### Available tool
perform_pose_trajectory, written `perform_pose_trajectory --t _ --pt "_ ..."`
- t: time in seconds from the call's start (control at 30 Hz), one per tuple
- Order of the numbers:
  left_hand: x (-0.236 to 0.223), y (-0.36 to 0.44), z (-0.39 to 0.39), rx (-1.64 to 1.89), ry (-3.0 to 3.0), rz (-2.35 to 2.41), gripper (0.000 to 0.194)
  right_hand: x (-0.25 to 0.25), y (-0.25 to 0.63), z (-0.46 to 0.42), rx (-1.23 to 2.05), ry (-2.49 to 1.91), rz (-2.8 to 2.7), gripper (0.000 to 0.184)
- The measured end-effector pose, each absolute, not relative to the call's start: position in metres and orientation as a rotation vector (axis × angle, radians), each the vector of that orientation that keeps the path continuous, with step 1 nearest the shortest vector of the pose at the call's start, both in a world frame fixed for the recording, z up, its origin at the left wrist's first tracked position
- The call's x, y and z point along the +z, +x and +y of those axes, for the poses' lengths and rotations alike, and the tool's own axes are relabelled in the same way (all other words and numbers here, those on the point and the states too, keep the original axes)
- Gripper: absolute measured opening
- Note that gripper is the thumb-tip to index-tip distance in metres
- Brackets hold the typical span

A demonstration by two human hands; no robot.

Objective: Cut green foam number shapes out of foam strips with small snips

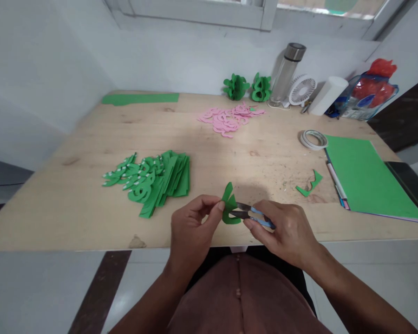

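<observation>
Near the table's front edge, my left hand (197,225) pinches a piece of green paper (231,217) between thumb and fingers. The paper is partly cut into a curved shape. My right hand (287,229) is closed around small thread snips (263,219) with light blue handles. Their dark blades are parted and reach into the green paper from the right. To the left of my hands lies a pile of green paper strips (170,178), beside green cut-out shapes (141,178) with white marks. A green paper scrap (310,184) rests to the right.
Pink cut-outs (226,119) lie at mid-table, with green folded paper figures (236,87) behind. A glass bottle (286,74), a small white fan (301,89) and a white roll (329,95) stand at the wall. Tape rolls (313,139), green sheets (372,178) and a phone (409,183) are right.
</observation>
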State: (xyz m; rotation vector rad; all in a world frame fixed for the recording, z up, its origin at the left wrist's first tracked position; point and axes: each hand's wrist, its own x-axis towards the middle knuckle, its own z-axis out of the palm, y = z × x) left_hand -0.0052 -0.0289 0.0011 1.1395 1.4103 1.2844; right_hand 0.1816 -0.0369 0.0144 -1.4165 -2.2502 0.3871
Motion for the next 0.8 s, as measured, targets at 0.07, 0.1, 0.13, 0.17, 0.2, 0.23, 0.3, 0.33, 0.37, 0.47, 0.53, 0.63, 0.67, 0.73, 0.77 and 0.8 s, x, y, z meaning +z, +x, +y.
perform_pose_trajectory --t 0.07,0.1,0.13,0.17,0.2,0.23,0.3,0.33,0.37,0.47,0.53,0.63,0.67,0.73,0.77,0.8 --pt "0.003 -0.004 -0.027 1.283 1.08 1.402 0.007 0.011 0.18 -0.039 0.42 -1.414 -2.219 0.036" --pt "0.003 -0.004 -0.027 1.281 1.064 1.399 0.007 0.009 0.179 -0.04 0.431 -1.411 -2.204 0.036" --pt "0.004 -0.004 -0.026 1.279 1.05 1.396 0.008 0.008 0.178 -0.041 0.434 -1.407 -2.19 0.036" --pt "0.004 -0.004 -0.026 1.282 1.033 1.391 0.008 0.006 0.177 -0.042 0.431 -1.402 -2.18 0.035" --pt "0.003 -0.004 -0.026 1.283 1.012 1.384 0.008 0.005 0.176 -0.043 0.422 -1.4 -2.173 0.035" --pt "0.003 -0.003 -0.026 1.284 0.992 1.377 0.007 0.004 0.176 -0.043 0.406 -1.397 -2.17 0.036" --pt "0.002 -0.003 -0.025 1.274 0.963 1.361 0.007 0.004 0.176 -0.043 0.354 -1.391 -2.179 0.038" --pt "0.002 -0.003 -0.025 1.273 0.952 1.352 0.006 0.004 0.176 -0.043 0.325 -1.387 -2.19 0.039" --pt "0.001 -0.003 -0.025 1.272 0.944 1.339 0.006 0.004 0.176 -0.042 0.3 -1.383 -2.203 0.04" --pt "0.0 -0.003 -0.024 1.263 0.893 1.296 0.006 0.006 0.178 -0.04 0.271 -1.366 -2.235 0.044" --pt "0.0 -0.003 -0.024 1.243 0.828 1.259 0.007 0.007 0.179 -0.039 0.284 -1.357 -2.235 0.046" --pt "0.001 -0.003 -0.024 1.218 0.722 1.207 0.007 0.005 0.179 -0.039 0.319 -1.349 -2.216 0.045" --pt "0.002 -0.002 -0.024 1.213 0.694 1.195 0.007 0.005 0.179 -0.04 0.333 -1.347 -2.209 0.044" --pt "0.003 -0.002 -0.024 1.208 0.651 1.181 0.007 0.003 0.179 -0.04 0.363 -1.346 -2.201 0.042" --pt "0.004 -0.002 -0.024 1.203 0.637 1.177 0.007 0.003 0.178 -0.04 0.372 -1.343 -2.198 0.041" --pt "0.005 -0.001 -0.024 1.2 0.625 1.175 0.008 0.003 0.178 -0.041 0.374 -1.34 -2.194 0.041"
